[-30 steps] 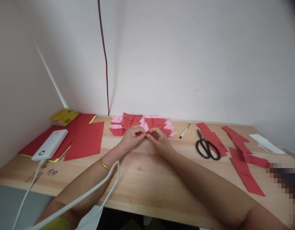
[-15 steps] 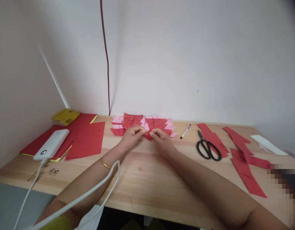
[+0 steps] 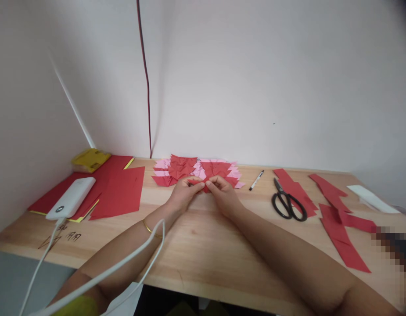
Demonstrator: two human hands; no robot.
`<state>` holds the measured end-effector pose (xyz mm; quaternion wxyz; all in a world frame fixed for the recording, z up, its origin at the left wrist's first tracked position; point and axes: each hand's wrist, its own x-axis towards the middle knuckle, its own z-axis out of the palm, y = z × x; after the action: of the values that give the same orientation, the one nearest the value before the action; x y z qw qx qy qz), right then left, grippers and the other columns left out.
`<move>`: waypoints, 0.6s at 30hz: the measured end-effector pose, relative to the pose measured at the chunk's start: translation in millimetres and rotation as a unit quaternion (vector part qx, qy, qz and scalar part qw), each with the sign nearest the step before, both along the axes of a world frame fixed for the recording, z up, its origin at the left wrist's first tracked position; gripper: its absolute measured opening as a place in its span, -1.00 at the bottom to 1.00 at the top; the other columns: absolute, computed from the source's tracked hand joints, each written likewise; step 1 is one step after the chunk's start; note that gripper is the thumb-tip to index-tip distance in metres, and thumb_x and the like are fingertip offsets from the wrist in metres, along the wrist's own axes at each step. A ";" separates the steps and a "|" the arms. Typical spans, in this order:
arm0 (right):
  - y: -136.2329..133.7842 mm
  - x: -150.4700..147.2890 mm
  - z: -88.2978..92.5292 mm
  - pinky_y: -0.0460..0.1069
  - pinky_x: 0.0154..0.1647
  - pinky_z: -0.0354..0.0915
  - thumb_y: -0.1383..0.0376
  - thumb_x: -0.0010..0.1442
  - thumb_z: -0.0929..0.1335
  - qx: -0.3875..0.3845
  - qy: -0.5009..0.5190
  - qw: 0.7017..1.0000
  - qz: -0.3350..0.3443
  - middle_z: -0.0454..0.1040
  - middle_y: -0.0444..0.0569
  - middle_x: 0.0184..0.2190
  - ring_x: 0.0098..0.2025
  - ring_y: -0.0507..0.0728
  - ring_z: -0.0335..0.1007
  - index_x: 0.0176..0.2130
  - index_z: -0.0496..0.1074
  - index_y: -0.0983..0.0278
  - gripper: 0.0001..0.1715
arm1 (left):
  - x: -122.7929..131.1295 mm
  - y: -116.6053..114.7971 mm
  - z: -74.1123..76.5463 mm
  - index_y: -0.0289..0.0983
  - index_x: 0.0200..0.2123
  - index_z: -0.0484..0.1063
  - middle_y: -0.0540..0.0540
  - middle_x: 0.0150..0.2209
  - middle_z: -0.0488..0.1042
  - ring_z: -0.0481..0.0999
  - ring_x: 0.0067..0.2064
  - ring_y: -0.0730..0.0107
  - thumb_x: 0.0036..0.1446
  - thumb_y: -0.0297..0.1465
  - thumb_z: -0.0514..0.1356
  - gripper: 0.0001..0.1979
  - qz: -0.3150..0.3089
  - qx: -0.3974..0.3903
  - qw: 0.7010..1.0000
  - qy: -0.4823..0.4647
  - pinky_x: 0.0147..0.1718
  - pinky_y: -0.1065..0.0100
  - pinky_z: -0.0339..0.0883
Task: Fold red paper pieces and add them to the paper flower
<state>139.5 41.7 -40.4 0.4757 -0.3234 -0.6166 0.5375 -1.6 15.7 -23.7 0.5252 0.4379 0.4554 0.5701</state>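
Between my two hands is a small folded piece of red paper (image 3: 206,188), partly covered by my fingers. My left hand (image 3: 186,193) pinches its left side, thumb pointing right. The thumb and fingers of my right hand (image 3: 224,193) close on its right side, the thumbs almost meeting. Just behind the hands lie folded red paper pieces (image 3: 183,166) and pink ones (image 3: 161,165), overlapping in two bunches by the wall. How the paper in my fingers is folded I cannot make out.
Right of my hands lie a pen (image 3: 256,180), black-handled scissors (image 3: 288,206) and red paper strips (image 3: 346,245). At left, a white power bank (image 3: 71,198) rests on red sheets (image 3: 120,193) beside a yellow packet (image 3: 91,159). Its white cable (image 3: 123,263) crosses over my left forearm.
My left hand has shifted slightly right, its thumb nearer the right thumb, and now covers more of the red paper. The right hand stays about where it was.
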 end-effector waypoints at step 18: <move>-1.4 0.2 1.1 -0.03 -0.31 0.26 0.19 0.05 0.37 0.012 0.047 0.998 0.047 0.36 -0.16 -0.45 -0.41 0.02 0.31 -0.34 0.31 0.23 -0.81 | -8.4 0.2 3.9 -0.32 -0.48 0.44 0.00 -0.52 0.42 0.37 -0.45 0.48 -0.11 -0.40 0.23 -0.91 -0.028 0.042 0.995 0.088 -0.39 0.41 0.24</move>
<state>139.7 40.3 -39.3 0.4822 -0.2621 -0.6147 0.5664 -9.9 15.9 -19.8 0.4802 0.5209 0.4631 0.5326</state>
